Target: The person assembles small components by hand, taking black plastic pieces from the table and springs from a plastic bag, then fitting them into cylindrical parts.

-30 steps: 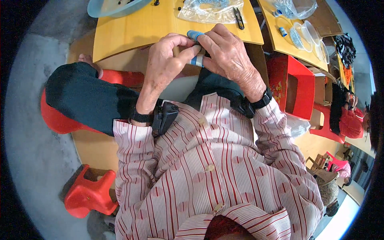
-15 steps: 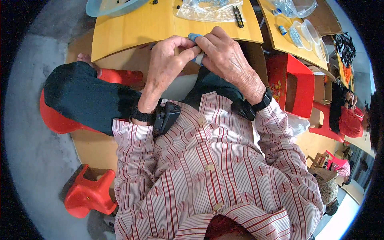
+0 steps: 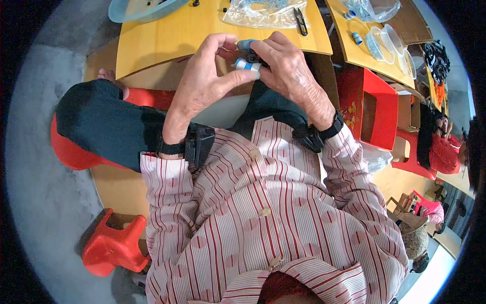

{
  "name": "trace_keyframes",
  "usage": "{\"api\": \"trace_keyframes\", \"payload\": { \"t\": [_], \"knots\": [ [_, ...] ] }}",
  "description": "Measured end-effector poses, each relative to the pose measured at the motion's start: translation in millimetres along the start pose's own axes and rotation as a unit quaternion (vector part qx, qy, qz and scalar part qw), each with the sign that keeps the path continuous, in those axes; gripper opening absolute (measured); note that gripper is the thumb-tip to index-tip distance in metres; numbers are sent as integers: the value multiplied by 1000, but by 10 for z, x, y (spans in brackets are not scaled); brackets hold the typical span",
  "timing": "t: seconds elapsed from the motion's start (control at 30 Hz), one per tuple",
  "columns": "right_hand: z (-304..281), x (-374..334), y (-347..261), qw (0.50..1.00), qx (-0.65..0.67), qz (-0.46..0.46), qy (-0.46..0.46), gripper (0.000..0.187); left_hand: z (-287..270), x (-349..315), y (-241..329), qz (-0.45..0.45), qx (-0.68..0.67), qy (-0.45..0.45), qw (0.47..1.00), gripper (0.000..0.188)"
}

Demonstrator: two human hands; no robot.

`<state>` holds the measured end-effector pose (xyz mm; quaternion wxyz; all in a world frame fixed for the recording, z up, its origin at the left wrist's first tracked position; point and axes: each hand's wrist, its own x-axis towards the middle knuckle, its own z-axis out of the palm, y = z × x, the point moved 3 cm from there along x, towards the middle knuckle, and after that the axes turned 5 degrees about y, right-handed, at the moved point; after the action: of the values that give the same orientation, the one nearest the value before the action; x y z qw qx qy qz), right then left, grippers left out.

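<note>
Both hands meet over the table's near edge. My right hand (image 3: 291, 68) pinches a small round black part (image 3: 252, 57) between thumb and index finger. A blue tape-like wrap (image 3: 246, 44) covers its index fingertip, and a white-and-blue wrap (image 3: 247, 65) is at its thumb tip. My left hand (image 3: 202, 76) curves around the left side, thumb and index wide apart, the thumb touching beside the white-and-blue wrap. Its inner fingers are partly hidden. Thread snips (image 3: 300, 21) with black handles lie on the yellow table (image 3: 172, 40), beyond my right hand.
Beads lie on a clear plastic bag (image 3: 253, 17) at the table's back. A blue basin (image 3: 152, 11) and loose black bits (image 3: 196, 3) are at back left. Right of my legs stands a red box (image 3: 377, 111). A red stool (image 3: 114, 245) is lower left; other people sit far right.
My left thumb and index finger have spread from a pinch, and that hand has shifted slightly left. The black part between my right fingers has come into view.
</note>
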<state>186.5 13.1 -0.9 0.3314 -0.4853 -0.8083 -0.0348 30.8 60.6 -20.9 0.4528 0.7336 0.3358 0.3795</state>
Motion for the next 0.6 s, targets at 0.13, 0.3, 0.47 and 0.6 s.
{"api": "trace_keyframes", "payload": {
  "t": [0.13, 0.3, 0.47, 0.6],
  "knots": [
    [-47, -23, -10, 999, 38, 34, 7, 27, 32, 31, 143, 111, 35, -27, 993, 62],
    [-53, -9, -31, 997, 67, 47, 17, 25, -3, 33, 210, 128, 40, -45, 990, 59],
    [-77, -4, -68, 999, 46, 18, 14, 25, 3, 37, 209, 161, 39, -30, 986, 54],
    [-73, -34, -62, 999, 36, 7, 3, 27, 4, 21, 205, 169, 47, -37, 984, 52]
  ]
}}
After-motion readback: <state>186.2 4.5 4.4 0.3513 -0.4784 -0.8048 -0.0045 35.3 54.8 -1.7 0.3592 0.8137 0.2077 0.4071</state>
